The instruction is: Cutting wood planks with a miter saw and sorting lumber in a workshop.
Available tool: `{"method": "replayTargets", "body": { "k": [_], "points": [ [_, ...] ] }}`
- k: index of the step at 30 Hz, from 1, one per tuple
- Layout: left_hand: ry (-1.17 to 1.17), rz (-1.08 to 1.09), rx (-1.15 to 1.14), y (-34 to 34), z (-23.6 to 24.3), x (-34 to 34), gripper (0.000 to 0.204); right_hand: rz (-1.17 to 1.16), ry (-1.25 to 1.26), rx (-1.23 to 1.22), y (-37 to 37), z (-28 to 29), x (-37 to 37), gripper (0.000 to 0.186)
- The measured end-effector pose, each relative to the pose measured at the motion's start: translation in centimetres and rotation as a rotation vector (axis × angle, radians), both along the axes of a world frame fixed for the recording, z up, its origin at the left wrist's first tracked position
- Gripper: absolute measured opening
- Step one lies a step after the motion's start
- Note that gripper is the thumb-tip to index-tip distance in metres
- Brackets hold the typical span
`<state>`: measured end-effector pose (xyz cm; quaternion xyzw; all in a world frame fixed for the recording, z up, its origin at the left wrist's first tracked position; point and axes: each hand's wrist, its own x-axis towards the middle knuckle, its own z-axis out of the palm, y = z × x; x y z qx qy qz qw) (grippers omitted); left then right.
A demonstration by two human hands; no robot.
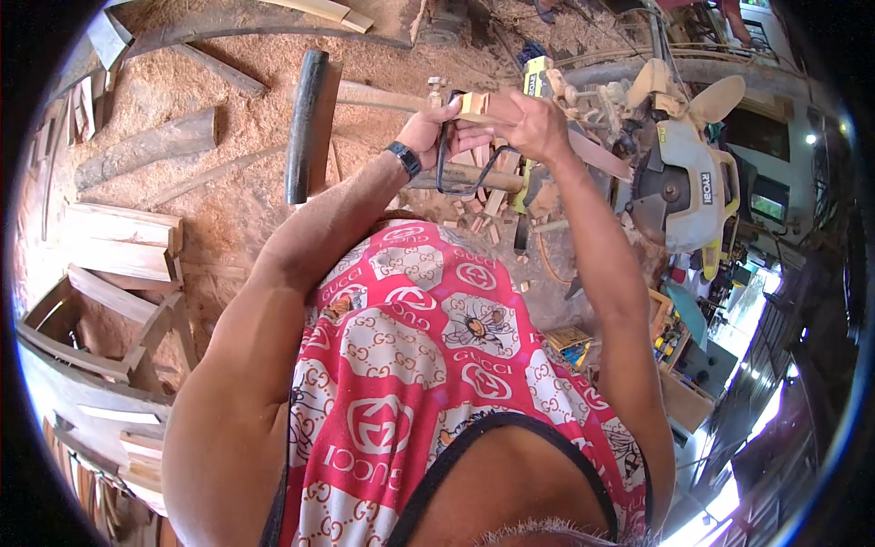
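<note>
In front of me, both hands are on a small pale wooden block (476, 106). My left hand (436, 129), with a dark watch on its wrist, grips the block's left end, the thumb on top and some fingers stretched out beneath. On the other side, my right hand (538, 128) has its fingers closed round the right end, hiding part of it. A thin black loop (460, 190), whose kind I cannot make out, hangs just below the hands. Close by on the right stands a mitre saw (685, 187) with a grey and yellow-green body.
A dark, pole-like piece (310, 128) stands left of my hands. Boards (150, 150) lie on the sawdust-covered floor, with stacked planks (123, 237) and a wooden frame (137, 351) farther left. Small offcuts (488, 208) are scattered below my hands. A yellow-green bar (529, 169) stands beside them.
</note>
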<state>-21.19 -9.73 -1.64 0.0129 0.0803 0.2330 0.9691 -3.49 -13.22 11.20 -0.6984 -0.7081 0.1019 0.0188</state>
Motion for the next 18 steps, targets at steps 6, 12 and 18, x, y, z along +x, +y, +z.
{"method": "replayTargets", "body": {
  "k": [6,12,18],
  "points": [
    [0.015,0.004,0.012,0.1,-0.1,-0.6,0.051,0.016,-0.039,-0.015,0.2,0.4,-0.8,0.045],
    [0.051,0.023,0.010,-0.1,-0.1,-0.8,0.050,0.013,-0.028,-0.039,0.3,1.3,-1.9,0.044],
    [0.010,0.044,0.006,-0.2,-0.2,-1.2,0.049,0.017,-0.058,-0.022,0.1,1.7,-3.0,0.043]
  ]
}}
